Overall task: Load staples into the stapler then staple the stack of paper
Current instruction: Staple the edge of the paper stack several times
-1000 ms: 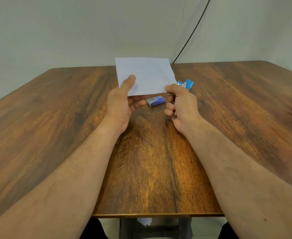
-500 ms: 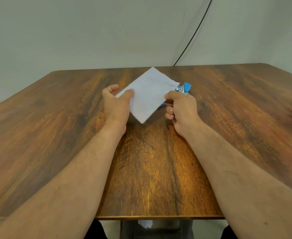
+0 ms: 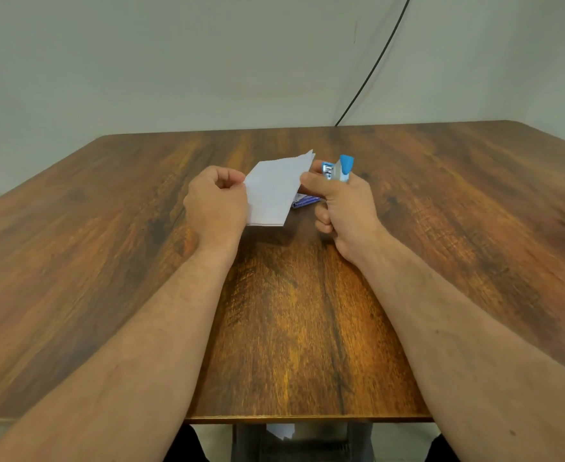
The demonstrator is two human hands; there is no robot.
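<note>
Stapler [image 3: 337, 168] sits upright in your right hand [image 3: 347, 208], the fingers curled around its body and the blue cap end sticking out above the grip; whether its mouth is open I cannot tell. Your left hand [image 3: 216, 205] pinches the stack of paper [image 3: 274, 191] at its left edge, and the stack is lifted off the desk [image 3: 291, 328], its far corner just beside the right thumb. The risk I see is that this corner is not yet inside the stapler, so a squeeze now could fire into air or catch only some sheets. With one pinch only, the sheets may also fan apart and be stapled crooked. Behind the paper, under the right grip, lies the staple box [image 3: 304, 201]; a lowered hand could knock it.
</note>
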